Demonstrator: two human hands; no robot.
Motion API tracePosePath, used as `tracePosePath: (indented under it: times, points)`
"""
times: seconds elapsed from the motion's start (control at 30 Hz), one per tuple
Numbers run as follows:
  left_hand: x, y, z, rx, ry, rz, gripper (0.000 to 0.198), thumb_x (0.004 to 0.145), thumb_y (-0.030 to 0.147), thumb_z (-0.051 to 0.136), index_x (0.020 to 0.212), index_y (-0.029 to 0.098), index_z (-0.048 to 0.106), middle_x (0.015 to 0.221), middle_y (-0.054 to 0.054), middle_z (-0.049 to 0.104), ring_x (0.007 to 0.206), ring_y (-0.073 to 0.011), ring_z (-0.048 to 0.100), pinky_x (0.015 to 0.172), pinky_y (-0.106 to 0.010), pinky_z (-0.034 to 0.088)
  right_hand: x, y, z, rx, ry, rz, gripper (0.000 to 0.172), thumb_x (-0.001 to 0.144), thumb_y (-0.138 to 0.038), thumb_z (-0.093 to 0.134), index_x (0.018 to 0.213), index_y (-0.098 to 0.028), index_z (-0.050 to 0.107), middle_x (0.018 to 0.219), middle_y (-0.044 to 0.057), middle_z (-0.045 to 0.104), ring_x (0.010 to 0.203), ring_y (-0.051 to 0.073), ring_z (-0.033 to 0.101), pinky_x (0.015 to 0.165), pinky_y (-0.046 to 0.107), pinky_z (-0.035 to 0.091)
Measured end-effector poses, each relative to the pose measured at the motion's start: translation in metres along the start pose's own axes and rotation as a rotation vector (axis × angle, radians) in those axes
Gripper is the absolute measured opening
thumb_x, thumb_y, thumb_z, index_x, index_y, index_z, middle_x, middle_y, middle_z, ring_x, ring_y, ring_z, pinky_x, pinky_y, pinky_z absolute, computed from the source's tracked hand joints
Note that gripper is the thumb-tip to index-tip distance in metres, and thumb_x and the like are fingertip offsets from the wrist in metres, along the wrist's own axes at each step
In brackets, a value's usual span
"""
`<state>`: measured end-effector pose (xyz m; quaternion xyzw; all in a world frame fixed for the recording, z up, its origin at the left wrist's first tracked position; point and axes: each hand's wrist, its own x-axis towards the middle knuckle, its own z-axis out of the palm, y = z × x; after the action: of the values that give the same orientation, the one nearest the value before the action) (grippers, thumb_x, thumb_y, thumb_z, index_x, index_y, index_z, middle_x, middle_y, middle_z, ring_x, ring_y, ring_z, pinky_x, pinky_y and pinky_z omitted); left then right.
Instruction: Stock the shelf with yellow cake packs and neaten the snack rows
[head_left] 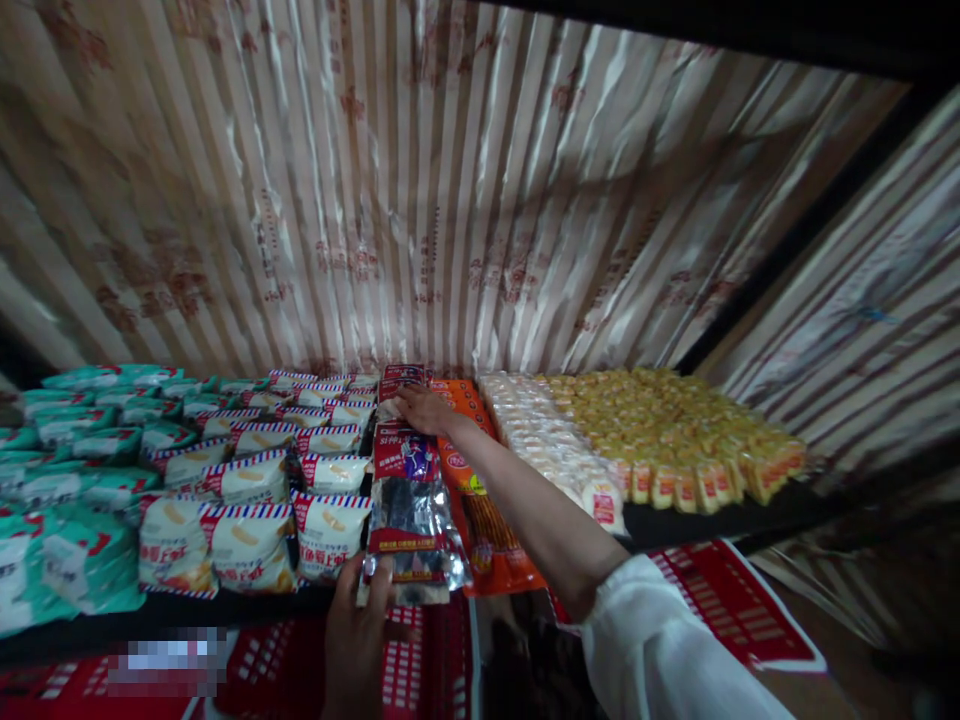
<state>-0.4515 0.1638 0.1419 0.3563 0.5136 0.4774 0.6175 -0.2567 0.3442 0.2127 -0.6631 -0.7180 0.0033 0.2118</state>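
Observation:
A dark red and black snack bag (409, 500), with silvery lower corners, lies lengthwise on the dark shelf. My left hand (361, 600) is closed at its front edge, with the thumb and fingers at the bottom seal. Reaching across from the right, my right hand (421, 408) lies over the bag's far end, its fingers stretched to the left. Behind that hand shows another dark red bag (405, 374). Orange snack bags (491, 545) lie just right of the red one, partly hidden under my right forearm.
Cream bags with striped tops (251, 550) stand in rows on the left, beside green bags (94, 565). To the right are white-wrapped packs (555, 440) and yellow-wrapped packs (660, 430). A striped, wrinkled sheet (420, 200) hangs behind. Red baskets (735, 605) are below the shelf edge.

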Motion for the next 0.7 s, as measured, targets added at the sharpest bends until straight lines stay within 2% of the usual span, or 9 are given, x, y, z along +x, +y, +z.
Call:
tracePosePath:
  times: [0.07, 0.13, 0.2, 0.27, 0.4, 0.53, 0.6, 0.7]
  points:
    - [-0.001, 0.006, 0.0, -0.002, 0.004, -0.069, 0.04, 0.07, 0.043, 0.064, 0.101, 0.02, 0.055, 0.101, -0.011, 0.065, 0.074, -0.0224, 0.067, 0.038, -0.021, 0.048, -0.011, 0.003, -0.004, 0.025, 0.048, 0.035, 0.037, 0.095, -0.036, 0.031, 0.117, -0.023, 0.059, 0.124, 0.003, 0.059, 0.125, 0.019, 0.044, 0.104, 0.039, 0.035]
    - [-0.003, 0.013, 0.001, 0.013, -0.032, -0.133, 0.042, 0.071, 0.043, 0.064, 0.104, 0.019, 0.052, 0.096, -0.011, 0.066, 0.073, -0.0225, 0.068, 0.041, -0.023, 0.05, -0.031, 0.008, -0.008, 0.092, 0.16, 0.095, 0.042, 0.096, -0.035, 0.026, 0.122, -0.019, 0.056, 0.129, 0.006, 0.055, 0.128, 0.019, 0.04, 0.106, 0.038, 0.034]
    - [-0.006, 0.02, 0.001, 0.023, -0.06, -0.16, 0.043, 0.073, 0.043, 0.063, 0.107, 0.019, 0.051, 0.098, -0.011, 0.066, 0.073, -0.0223, 0.068, 0.046, -0.025, 0.052, -0.059, 0.012, -0.011, 0.205, 0.313, 0.153, 0.043, 0.095, -0.037, 0.028, 0.122, -0.018, 0.056, 0.129, 0.008, 0.054, 0.127, 0.019, 0.041, 0.106, 0.038, 0.035]
    - [-0.007, 0.024, 0.0, 0.0, -0.064, -0.162, 0.045, 0.073, 0.041, 0.064, 0.108, 0.018, 0.05, 0.101, -0.012, 0.064, 0.075, -0.022, 0.068, 0.052, -0.027, 0.055, -0.089, 0.015, -0.012, 0.265, 0.377, 0.177, 0.041, 0.093, -0.039, 0.033, 0.118, -0.019, 0.058, 0.13, 0.009, 0.052, 0.126, 0.021, 0.043, 0.106, 0.04, 0.035]
    - [-0.007, 0.019, 0.001, -0.11, -0.077, -0.134, 0.047, 0.07, 0.038, 0.068, 0.106, 0.016, 0.049, 0.097, -0.012, 0.064, 0.075, -0.0225, 0.067, 0.057, -0.031, 0.057, -0.147, 0.006, -0.01, 0.281, 0.367, 0.196, 0.042, 0.093, -0.04, 0.034, 0.122, -0.018, 0.055, 0.135, 0.012, 0.048, 0.127, 0.022, 0.042, 0.106, 0.045, 0.034]
    - [-0.004, 0.011, 0.003, -0.187, -0.072, -0.094, 0.049, 0.066, 0.037, 0.073, 0.104, 0.015, 0.05, 0.097, -0.011, 0.064, 0.075, -0.0211, 0.067, 0.063, -0.032, 0.058, -0.19, -0.019, -0.004, 0.261, 0.367, 0.156, 0.04, 0.093, -0.036, 0.037, 0.129, -0.022, 0.049, 0.142, 0.01, 0.039, 0.13, 0.022, 0.037, 0.106, 0.046, 0.034]
    - [-0.003, 0.009, 0.003, -0.19, -0.08, -0.067, 0.051, 0.064, 0.037, 0.075, 0.104, 0.015, 0.051, 0.097, -0.01, 0.064, 0.074, -0.0199, 0.067, 0.062, -0.031, 0.058, -0.199, -0.034, -0.004, 0.226, 0.345, 0.08, 0.041, 0.093, -0.032, 0.038, 0.132, -0.023, 0.045, 0.147, 0.009, 0.032, 0.135, 0.022, 0.03, 0.107, 0.047, 0.032]
    - [-0.002, 0.009, 0.004, -0.162, -0.118, -0.023, 0.049, 0.065, 0.037, 0.074, 0.103, 0.015, 0.054, 0.092, -0.006, 0.065, 0.072, -0.0174, 0.066, 0.06, -0.028, 0.057, -0.193, -0.056, -0.01, 0.146, 0.291, -0.028, 0.043, 0.093, -0.031, 0.039, 0.135, -0.021, 0.043, 0.15, 0.008, 0.026, 0.14, 0.025, 0.013, 0.109, 0.049, 0.027]
